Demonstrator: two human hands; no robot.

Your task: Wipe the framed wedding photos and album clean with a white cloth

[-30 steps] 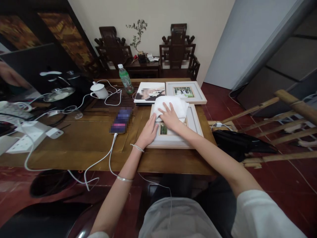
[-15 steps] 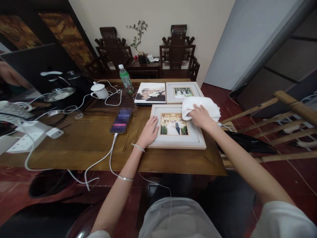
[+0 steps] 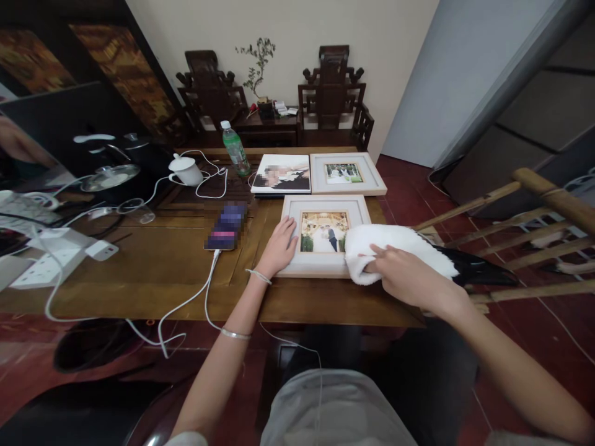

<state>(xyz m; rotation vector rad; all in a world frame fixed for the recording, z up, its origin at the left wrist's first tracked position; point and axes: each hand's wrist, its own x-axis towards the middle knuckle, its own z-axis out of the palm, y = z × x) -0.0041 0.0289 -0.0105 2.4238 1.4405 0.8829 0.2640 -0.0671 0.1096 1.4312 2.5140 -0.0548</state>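
A pale wooden picture frame (image 3: 307, 267) with a photo in its middle lies flat near the table's front edge. My left hand (image 3: 279, 246) rests on its left border, fingers stretched out and lying flat. A fluffy white cloth (image 3: 400, 241) covers the lower right corner of the frame and hangs past its side. My right hand (image 3: 403, 272) grips this cloth, its fingers partly sunk in the folds. Behind lie a second picture frame (image 3: 374, 176) and, left of it, a photo album (image 3: 283, 173) with a picture on its cover.
On the wooden table (image 3: 153, 272), a phone (image 3: 226, 226) with a white cable lies left of my left hand. Farther back stand a green-labelled bottle (image 3: 235, 148) and a white lidded cup (image 3: 185, 170). A power strip (image 3: 51, 263) sits far left; a wooden chair (image 3: 534, 192) stands right.
My right hand has moved the white cloth from the frame's upper right corner toward me and right, down to its lower right corner. My left hand stays in place.
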